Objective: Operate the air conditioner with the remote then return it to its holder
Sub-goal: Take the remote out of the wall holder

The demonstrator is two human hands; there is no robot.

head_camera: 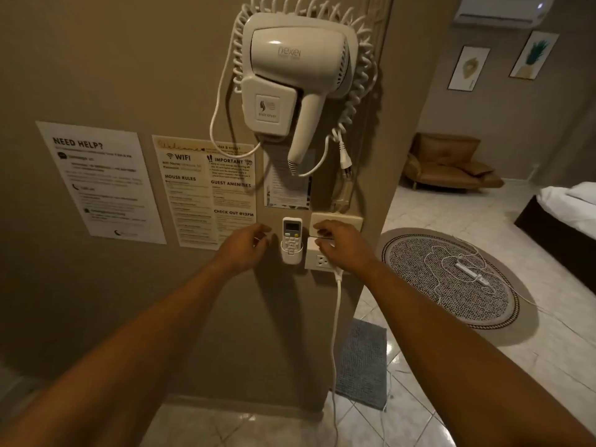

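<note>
A small white remote (292, 234) with a grey screen stands upright in a white wall holder (292, 255) on the beige wall. My left hand (247, 245) hovers just left of the remote, fingers curled and apart, holding nothing. My right hand (338, 242) hovers just right of it, in front of a switch plate (337, 222) and a wall socket (319, 260), also with nothing in it. Neither hand touches the remote. The white air conditioner (501, 9) hangs high on the far wall at the top right.
A white hair dryer (298, 77) with a coiled cord hangs above the remote. Printed notices (206, 188) cover the wall to the left. A white cable (337, 317) drops from the socket. Right: round rug (450, 279), grey mat (362, 362), tan armchair (448, 162), bed (567, 208).
</note>
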